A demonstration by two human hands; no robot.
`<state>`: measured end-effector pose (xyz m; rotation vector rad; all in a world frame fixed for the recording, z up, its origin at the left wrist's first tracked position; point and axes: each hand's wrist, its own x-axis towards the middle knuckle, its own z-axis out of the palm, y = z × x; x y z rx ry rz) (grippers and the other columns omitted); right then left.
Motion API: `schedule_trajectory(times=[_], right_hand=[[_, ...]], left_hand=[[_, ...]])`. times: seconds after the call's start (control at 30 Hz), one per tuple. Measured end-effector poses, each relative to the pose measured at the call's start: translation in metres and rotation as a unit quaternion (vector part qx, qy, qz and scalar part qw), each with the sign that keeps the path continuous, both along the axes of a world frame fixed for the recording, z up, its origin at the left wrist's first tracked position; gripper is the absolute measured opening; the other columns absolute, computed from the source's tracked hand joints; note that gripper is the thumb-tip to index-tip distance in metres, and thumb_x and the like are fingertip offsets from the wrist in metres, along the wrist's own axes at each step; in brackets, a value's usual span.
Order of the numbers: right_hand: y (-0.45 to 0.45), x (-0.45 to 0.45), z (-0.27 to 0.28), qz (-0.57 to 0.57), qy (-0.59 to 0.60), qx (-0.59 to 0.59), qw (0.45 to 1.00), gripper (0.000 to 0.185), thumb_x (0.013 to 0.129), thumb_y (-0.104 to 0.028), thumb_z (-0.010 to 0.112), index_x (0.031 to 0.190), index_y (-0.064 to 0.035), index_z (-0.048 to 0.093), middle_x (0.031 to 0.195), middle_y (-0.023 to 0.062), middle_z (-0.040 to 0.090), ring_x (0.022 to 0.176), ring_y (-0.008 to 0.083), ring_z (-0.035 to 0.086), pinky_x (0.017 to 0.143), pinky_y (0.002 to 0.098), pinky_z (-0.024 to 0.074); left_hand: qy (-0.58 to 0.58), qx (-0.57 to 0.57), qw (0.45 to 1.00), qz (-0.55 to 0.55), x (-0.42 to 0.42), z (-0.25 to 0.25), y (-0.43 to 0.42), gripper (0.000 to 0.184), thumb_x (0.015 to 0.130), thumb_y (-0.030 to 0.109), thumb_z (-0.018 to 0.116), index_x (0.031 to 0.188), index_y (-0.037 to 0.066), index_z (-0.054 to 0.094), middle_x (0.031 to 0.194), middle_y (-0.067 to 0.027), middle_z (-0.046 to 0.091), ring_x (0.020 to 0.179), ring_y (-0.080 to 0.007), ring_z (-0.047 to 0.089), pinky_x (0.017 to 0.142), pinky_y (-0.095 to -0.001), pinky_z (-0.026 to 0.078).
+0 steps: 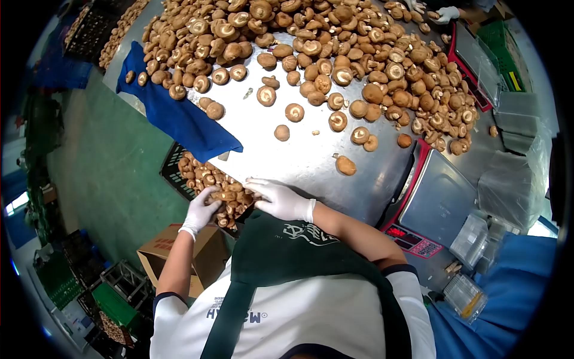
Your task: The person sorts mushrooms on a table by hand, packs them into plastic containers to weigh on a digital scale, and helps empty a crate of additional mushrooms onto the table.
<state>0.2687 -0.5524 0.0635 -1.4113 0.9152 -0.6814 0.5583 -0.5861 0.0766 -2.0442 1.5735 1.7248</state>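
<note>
My left hand (pixel 201 210), in a white glove, reaches into a dark crate (pixel 172 170) full of shiitake mushrooms (pixel 206 175). Its fingers curve with a gap between them and touch the mushrooms; no single mushroom is plainly gripped. Also gloved in white, my right hand (pixel 278 200) lies at the near edge of the metal table (pixel 263 155), beside the crate. Its fingers stretch left towards the mushrooms, holding nothing that shows. A large heap of shiitake mushrooms (pixel 335 42) covers the far part of the table, with several loose ones nearer me.
A blue cloth (pixel 179 122) hangs over the table's left edge. One red-edged scale (pixel 439 191) stands at right, another (pixel 472 60) beyond it. Clear plastic trays (pixel 469 239) are stacked nearby. A cardboard box (pixel 170 254) sits below left. Another person's gloved hand (pixel 446 14) is at the far side.
</note>
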Motion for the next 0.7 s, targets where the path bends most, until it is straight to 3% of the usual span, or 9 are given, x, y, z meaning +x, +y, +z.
schedule_trajectory(times=[0.03, 0.07, 0.1, 0.23, 0.33, 0.4, 0.53, 0.63, 0.7], right_hand=[[-0.001, -0.006, -0.002, -0.007, 0.062, -0.089, 0.994, 0.046, 0.089, -0.01, 0.054, 0.135, -0.0023, 0.051, 0.138, 0.0188, 0.051, 0.127, 0.0309, 0.05, 0.106, 0.0387, 0.0404], [0.001, -0.014, 0.003, -0.054, 0.088, -0.082, 0.991, 0.041, 0.089, -0.013, 0.053, 0.129, -0.0024, 0.056, 0.131, 0.0172, 0.057, 0.125, 0.0312, 0.05, 0.108, 0.0415, 0.0369], [0.005, -0.024, -0.002, -0.1, 0.143, -0.111, 0.978, 0.04, 0.089, -0.013, 0.054, 0.128, -0.0033, 0.057, 0.13, 0.016, 0.058, 0.125, 0.0294, 0.051, 0.107, 0.0416, 0.0379], [0.02, -0.087, 0.001, -0.296, 0.369, -0.21, 0.856, 0.032, 0.077, -0.013, 0.064, 0.108, -0.0048, 0.063, 0.121, 0.0147, 0.057, 0.116, 0.037, 0.05, 0.1, 0.0481, 0.0386], [0.038, -0.136, -0.02, -0.377, 0.49, -0.165, 0.769, 0.054, 0.074, -0.02, 0.074, 0.125, -0.0088, 0.059, 0.136, 0.0144, 0.049, 0.13, 0.0394, 0.038, 0.109, 0.0505, 0.0298], [0.037, -0.165, -0.043, -0.413, 0.489, -0.156, 0.752, 0.063, 0.074, -0.021, 0.077, 0.132, -0.0085, 0.055, 0.138, 0.015, 0.048, 0.133, 0.0418, 0.035, 0.111, 0.0512, 0.028], [-0.009, -0.202, -0.055, -0.477, 0.5, -0.149, 0.707, 0.064, 0.076, -0.021, 0.077, 0.133, -0.0052, 0.052, 0.141, 0.0175, 0.045, 0.133, 0.0426, 0.034, 0.11, 0.0512, 0.0306], [-0.06, -0.218, -0.022, -0.513, 0.484, -0.235, 0.669, 0.067, 0.076, -0.022, 0.077, 0.134, -0.0024, 0.051, 0.141, 0.0175, 0.045, 0.134, 0.0415, 0.034, 0.111, 0.0515, 0.0291], [-0.103, -0.231, -0.002, -0.502, 0.436, -0.268, 0.697, 0.065, 0.08, -0.023, 0.075, 0.136, -0.0029, 0.05, 0.141, 0.0184, 0.045, 0.133, 0.0398, 0.037, 0.111, 0.0495, 0.0287]], left_hand=[[-0.075, -0.022, 0.997, -0.027, 0.025, -0.015, 0.004, 0.054, 0.084, 0.012, 0.072, 0.134, 0.016, 0.053, 0.086, -0.0033, 0.06, 0.077, -0.0131, 0.058, 0.073, -0.0279, 0.049], [-0.135, -0.124, 0.98, -0.075, 0.046, -0.03, 0.013, 0.058, 0.081, 0.013, 0.072, 0.135, 0.017, 0.052, 0.112, -0.0144, 0.061, 0.098, -0.0271, 0.062, 0.088, -0.0361, 0.051], [-0.198, -0.187, 0.957, -0.104, 0.043, -0.023, 0.013, 0.061, 0.08, 0.015, 0.073, 0.137, 0.014, 0.05, 0.136, -0.0199, 0.048, 0.122, -0.0365, 0.049, 0.103, -0.043, 0.043], [-0.14, -0.37, 0.916, -0.06, -0.019, -0.007, -0.013, 0.056, 0.083, 0.014, 0.07, 0.135, 0.005, 0.05, 0.139, -0.0177, 0.045, 0.128, -0.0351, 0.043, 0.108, -0.0417, 0.036], [-0.03, -0.429, 0.9, -0.071, -0.099, 0.007, -0.047, 0.052, 0.084, 0.016, 0.069, 0.132, 0.004, 0.053, 0.14, -0.0208, 0.043, 0.126, -0.0373, 0.045, 0.107, -0.0434, 0.037], [-0.029, -0.508, 0.849, -0.142, -0.132, -0.013, -0.079, 0.054, 0.083, 0.022, 0.069, 0.132, 0.004, 0.053, 0.142, -0.024, 0.041, 0.126, -0.0424, 0.044, 0.107, -0.0474, 0.037], [0.026, -0.528, 0.83, -0.181, -0.209, -0.018, -0.161, 0.067, 0.081, 0.028, 0.073, 0.139, 0.008, 0.047, 0.143, -0.0238, 0.039, 0.132, -0.0419, 0.039, 0.11, -0.0472, 0.033], [0.025, -0.589, 0.782, -0.201, -0.26, -0.021, -0.223, 0.073, 0.081, 0.037, 0.073, 0.142, 0.009, 0.044, 0.145, -0.0201, 0.039, 0.133, -0.0382, 0.038, 0.111, -0.0484, 0.032], [-0.039, -0.576, 0.791, -0.201, -0.294, -0.019, -0.255, 0.079, 0.081, 0.044, 0.071, 0.144, 0.009, 0.04, 0.148, -0.021, 0.037, 0.135, -0.0386, 0.037, 0.112, -0.0492, 0.03]])
